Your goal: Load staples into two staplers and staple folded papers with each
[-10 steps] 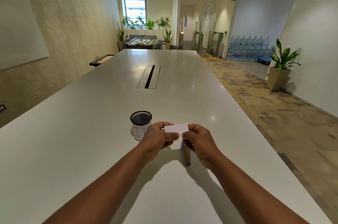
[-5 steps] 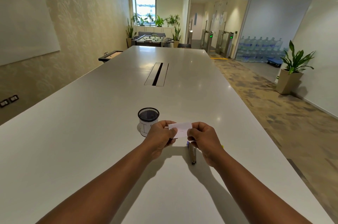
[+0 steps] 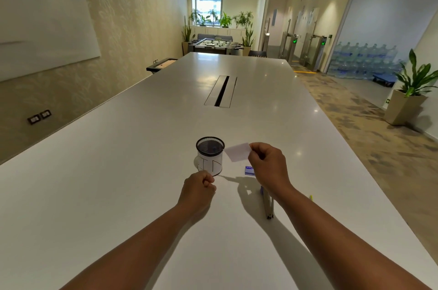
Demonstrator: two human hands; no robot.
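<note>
Above the table (image 3: 118,183), the right hand (image 3: 269,166) pinches the paper (image 3: 238,152) beside the cup (image 3: 210,159); the left hand (image 3: 198,191) is curled, holding nothing; a stapler (image 3: 267,204) lies below the right wrist.

1. A long white table (image 3: 142,147) carries everything, with a cable slot (image 3: 221,91) set in its middle.
2. On it stand a mesh cup (image 3: 210,155), a small blue box (image 3: 248,170), a stapler (image 3: 267,205) and a yellow item (image 3: 311,197).
</note>
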